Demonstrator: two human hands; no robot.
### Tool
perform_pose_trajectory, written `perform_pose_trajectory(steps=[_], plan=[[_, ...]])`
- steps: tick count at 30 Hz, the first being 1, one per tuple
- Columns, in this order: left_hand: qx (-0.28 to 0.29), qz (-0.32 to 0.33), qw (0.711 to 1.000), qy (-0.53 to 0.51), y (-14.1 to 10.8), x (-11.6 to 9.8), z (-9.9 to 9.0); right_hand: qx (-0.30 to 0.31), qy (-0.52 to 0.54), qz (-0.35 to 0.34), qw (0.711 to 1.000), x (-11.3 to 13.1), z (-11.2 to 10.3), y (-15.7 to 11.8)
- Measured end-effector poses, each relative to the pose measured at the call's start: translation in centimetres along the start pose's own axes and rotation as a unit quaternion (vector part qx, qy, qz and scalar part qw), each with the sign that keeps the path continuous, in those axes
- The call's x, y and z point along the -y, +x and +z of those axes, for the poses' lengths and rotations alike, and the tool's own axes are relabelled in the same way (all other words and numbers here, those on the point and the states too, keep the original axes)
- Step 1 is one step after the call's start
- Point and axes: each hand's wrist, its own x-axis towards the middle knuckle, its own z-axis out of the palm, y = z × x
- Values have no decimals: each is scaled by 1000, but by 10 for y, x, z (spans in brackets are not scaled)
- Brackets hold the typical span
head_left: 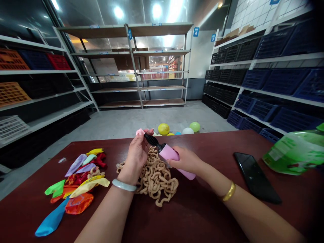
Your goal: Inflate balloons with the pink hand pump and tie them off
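Observation:
My right hand (181, 158) is wrapped round a pink handheld pump (170, 153) with a black ribbed nozzle. The nozzle points up and left to my left hand (139, 148), whose fingers pinch something pink (140, 132) at its tip, perhaps a balloon's neck. Below both hands lies a tangled heap of tan, rope-like long balloons (158, 182). To the left of my left hand is a loose pile of uninflated balloons in several colours, with a blue one (52, 219) nearest me and a yellow one (95, 152) at the back.
A black phone (257, 177) and a green bottle (295, 152) lie on the right of the dark red table (202, 216). Inflated balloons (163, 128) rest on the floor beyond. Shelves with crates (286, 81) line the sides, and a metal rack (134, 67) stands behind.

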Motion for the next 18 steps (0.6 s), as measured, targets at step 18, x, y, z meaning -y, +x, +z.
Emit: perform_pose_trajectory(steps=[18], plan=[[62,-3,996,70,-4,-4,0,-30,55,-17,998,0,6,1]])
